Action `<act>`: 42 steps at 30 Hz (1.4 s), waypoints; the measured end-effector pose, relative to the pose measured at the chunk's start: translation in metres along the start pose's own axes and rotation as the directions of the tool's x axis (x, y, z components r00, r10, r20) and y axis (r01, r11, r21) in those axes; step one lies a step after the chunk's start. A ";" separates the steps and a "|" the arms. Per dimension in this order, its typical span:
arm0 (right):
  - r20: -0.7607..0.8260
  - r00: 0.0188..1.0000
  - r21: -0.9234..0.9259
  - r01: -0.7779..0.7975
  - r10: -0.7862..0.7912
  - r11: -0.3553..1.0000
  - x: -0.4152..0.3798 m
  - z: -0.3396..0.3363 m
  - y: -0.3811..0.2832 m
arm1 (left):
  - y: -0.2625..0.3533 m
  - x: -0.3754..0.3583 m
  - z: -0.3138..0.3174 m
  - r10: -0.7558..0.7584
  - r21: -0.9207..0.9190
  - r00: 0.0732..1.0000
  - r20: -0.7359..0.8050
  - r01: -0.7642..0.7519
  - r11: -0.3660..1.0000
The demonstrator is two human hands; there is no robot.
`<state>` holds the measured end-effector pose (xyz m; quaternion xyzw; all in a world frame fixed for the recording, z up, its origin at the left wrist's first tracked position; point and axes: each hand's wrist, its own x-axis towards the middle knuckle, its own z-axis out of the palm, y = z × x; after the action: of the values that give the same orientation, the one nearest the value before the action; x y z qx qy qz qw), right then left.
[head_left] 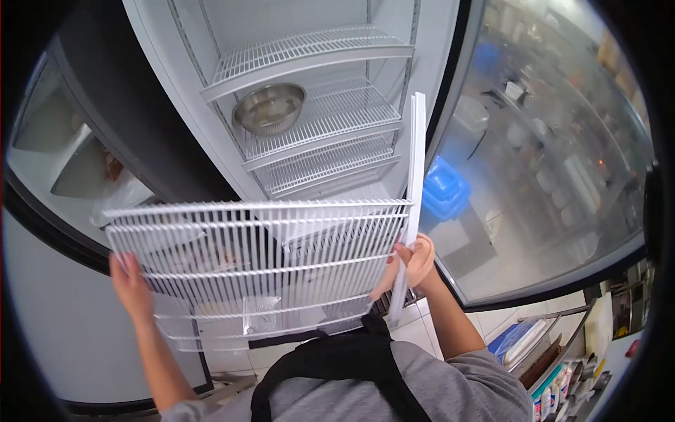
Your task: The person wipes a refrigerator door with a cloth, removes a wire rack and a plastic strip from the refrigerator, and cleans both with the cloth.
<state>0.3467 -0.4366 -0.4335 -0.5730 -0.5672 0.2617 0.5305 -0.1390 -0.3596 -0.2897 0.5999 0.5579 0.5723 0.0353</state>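
Observation:
I hold a white wire shelf (260, 267) flat in front of my chest, outside an open refrigerator (204, 105). My left hand (130, 285) grips the shelf's left edge. My right hand (411, 261) grips its right side, where a white front rail (416, 183) stands upward. Inside the refrigerator several white wire shelves (309, 49) remain in place, and a metal bowl (269, 107) sits on the middle one.
The refrigerator's glass door (562, 162) stands open at the right, reflecting a room. A blue bin (443, 190) shows through it. A second glass-fronted unit (63, 162) is at the left. A tiled floor, a blue tray (524, 339) and bottles (562, 394) lie at the lower right.

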 end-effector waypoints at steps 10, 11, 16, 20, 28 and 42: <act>0.090 0.983 0.735 0.045 -0.163 0.676 -0.009 0.011 -0.039 | 0.131 0.236 -0.077 0.483 0.374 0.871 0.091 -0.479 0.794; 0.073 0.975 0.796 0.069 -0.208 0.602 -0.010 0.011 -0.053 | 0.131 0.239 -0.063 0.480 0.353 0.871 0.104 -0.484 0.801; 0.221 0.972 0.793 -0.131 -0.080 0.595 -0.037 0.003 -0.072 | 0.094 0.218 0.031 0.322 0.144 0.872 0.367 -0.395 0.907; 0.205 0.976 0.649 -0.082 -0.071 0.757 -0.052 -0.016 -0.062 | 0.050 0.200 0.085 0.222 0.139 0.880 0.420 -0.304 0.942; 0.111 0.994 0.015 -0.016 0.014 1.000 -0.086 -0.102 -0.028 | 0.022 0.185 0.120 0.246 0.242 0.872 0.424 -0.371 0.896; 0.367 0.693 0.045 -0.680 0.621 0.732 -0.294 -0.103 -0.061 | 0.014 0.173 0.163 0.279 0.303 0.769 0.575 -0.517 0.801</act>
<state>0.3526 -0.7541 -0.4359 -0.6356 -0.3808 0.5734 0.3497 -0.0604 -0.1445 -0.2240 0.8261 0.4997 0.2464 -0.0841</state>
